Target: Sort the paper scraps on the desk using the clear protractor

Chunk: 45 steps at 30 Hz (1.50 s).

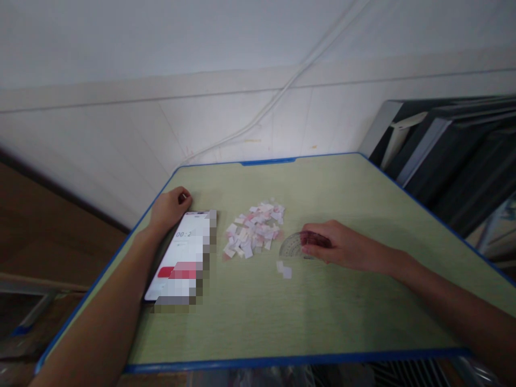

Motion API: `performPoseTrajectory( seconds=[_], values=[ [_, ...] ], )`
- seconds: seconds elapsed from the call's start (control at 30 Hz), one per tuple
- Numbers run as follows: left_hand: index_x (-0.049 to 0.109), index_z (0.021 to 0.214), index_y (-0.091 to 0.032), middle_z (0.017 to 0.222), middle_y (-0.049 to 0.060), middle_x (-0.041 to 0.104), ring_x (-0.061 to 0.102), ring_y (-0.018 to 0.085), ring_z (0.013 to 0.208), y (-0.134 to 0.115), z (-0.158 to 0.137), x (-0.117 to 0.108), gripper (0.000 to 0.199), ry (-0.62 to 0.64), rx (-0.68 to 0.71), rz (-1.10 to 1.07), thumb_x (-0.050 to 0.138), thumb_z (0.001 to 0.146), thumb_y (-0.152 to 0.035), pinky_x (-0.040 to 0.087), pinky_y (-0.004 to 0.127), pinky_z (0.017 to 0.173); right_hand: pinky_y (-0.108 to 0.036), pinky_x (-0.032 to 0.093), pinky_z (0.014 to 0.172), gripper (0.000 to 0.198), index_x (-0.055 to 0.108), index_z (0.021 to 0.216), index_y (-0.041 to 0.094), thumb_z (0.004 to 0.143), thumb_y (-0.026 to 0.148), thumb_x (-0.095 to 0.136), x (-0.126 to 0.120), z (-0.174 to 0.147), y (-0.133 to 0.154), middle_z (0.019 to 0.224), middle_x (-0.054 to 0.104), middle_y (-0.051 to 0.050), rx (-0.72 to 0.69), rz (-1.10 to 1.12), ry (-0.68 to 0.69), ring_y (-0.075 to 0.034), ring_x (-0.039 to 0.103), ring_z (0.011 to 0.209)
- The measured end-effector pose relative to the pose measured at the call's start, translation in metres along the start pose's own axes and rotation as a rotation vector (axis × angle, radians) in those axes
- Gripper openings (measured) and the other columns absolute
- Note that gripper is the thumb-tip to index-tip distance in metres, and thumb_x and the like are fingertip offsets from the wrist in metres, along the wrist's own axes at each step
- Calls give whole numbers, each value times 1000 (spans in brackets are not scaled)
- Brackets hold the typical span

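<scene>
My right hand [328, 244] grips a clear half-round protractor [291, 245] between thumb and fingers, just above or on the table. Left of the protractor lies a loose pile of small white and pink paper scraps [256, 228]. A couple of separate white scraps [285, 270] sit just below the protractor. My left hand [172, 206] rests on the table's left side with its fingers curled in; whether anything is inside them I cannot make out. Beside that hand lies a phone [175, 258], its screen lit with a timer and a red button, partly blurred by blocks.
The pale green table [258, 317] has a raised blue edge. Behind it stands a white wall [226, 118] with a cable [262, 114] running across. Dark folder-like items [455, 145] lean at the right. A brown wooden panel [48, 226] is at the left.
</scene>
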<state>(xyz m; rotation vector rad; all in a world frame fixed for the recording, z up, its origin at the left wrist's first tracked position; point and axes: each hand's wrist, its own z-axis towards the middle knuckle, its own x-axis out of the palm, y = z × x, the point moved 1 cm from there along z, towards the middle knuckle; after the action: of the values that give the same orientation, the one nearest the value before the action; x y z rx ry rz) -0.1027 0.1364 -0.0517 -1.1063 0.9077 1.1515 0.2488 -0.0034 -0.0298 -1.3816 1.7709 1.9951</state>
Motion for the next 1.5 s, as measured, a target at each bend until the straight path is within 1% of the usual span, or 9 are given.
performPoseTrajectory(
  seconds=[0.37,0.53,0.63,0.73,0.93,1.27,1.5],
  values=[
    [59,83,-19,75,4,63,54,17,66,3,2,3,25,-15,16,1,41,74,-34,35,25,56,-22,32,48,17,53,76,15,84,30,50,0,0,1,60,50,2,7,-13,-10,-10,44,53],
    [60,83,-18,75,5,62,54,17,67,3,2,2,26,-20,32,-3,42,73,-34,36,26,58,-22,32,48,17,54,77,15,84,30,51,2,-2,4,59,51,2,4,-11,5,-10,45,52],
    [60,83,-18,72,5,61,53,17,66,2,2,1,26,-11,11,5,43,73,-35,36,26,57,-22,32,47,17,55,79,15,84,31,50,2,-4,6,59,52,2,13,-20,24,-11,46,51],
    [60,83,-19,73,4,61,53,17,66,1,1,1,25,-27,5,10,43,73,-34,35,26,58,-23,32,47,19,55,79,15,85,32,50,3,-4,6,59,53,1,16,-36,41,-11,47,51],
    [60,83,-19,72,4,61,51,16,64,3,2,2,25,-30,11,3,42,73,-35,35,26,57,-22,31,46,18,54,79,15,85,32,50,2,-3,7,58,50,3,16,-17,62,-10,44,50],
    [60,82,-19,70,5,59,52,17,64,4,3,3,27,-27,20,-2,42,73,-37,35,27,57,-22,32,47,17,54,78,15,84,30,50,3,-3,6,59,51,3,3,6,55,-10,44,51],
    [59,82,-19,71,4,59,52,17,64,3,2,2,26,-13,15,4,42,73,-36,35,27,58,-21,32,47,17,55,79,14,85,29,50,3,-3,7,58,50,3,-7,-24,45,-9,44,51]
  ],
)
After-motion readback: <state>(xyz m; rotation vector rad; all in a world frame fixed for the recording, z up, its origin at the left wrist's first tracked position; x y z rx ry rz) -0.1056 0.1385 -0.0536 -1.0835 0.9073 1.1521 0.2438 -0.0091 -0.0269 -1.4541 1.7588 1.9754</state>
